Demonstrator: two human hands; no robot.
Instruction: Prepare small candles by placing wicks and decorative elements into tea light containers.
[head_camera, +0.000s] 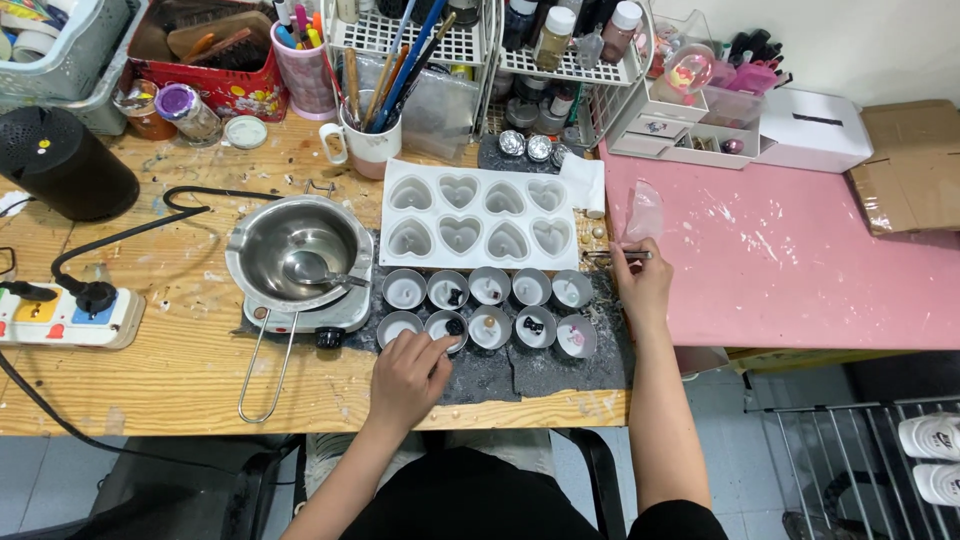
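Small round tins (489, 306) in two rows on our dark mat (560, 375), at the wooden table's (150, 375) front edge.

Our left hand (408, 375) pinches a tiny dark piece (455, 326) over the second tin of the near row; our right hand (642, 285), beside the far row's end, grips slim tweezers (615, 255). Behind the tins we see a white heart mould (480, 213), and left of them a steel pot (292, 248) on a hotplate.

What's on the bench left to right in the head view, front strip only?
Power strip → metal melting pot on its hotplate → left hand at the small metal cups → right hand holding tweezers → pink tabletop.
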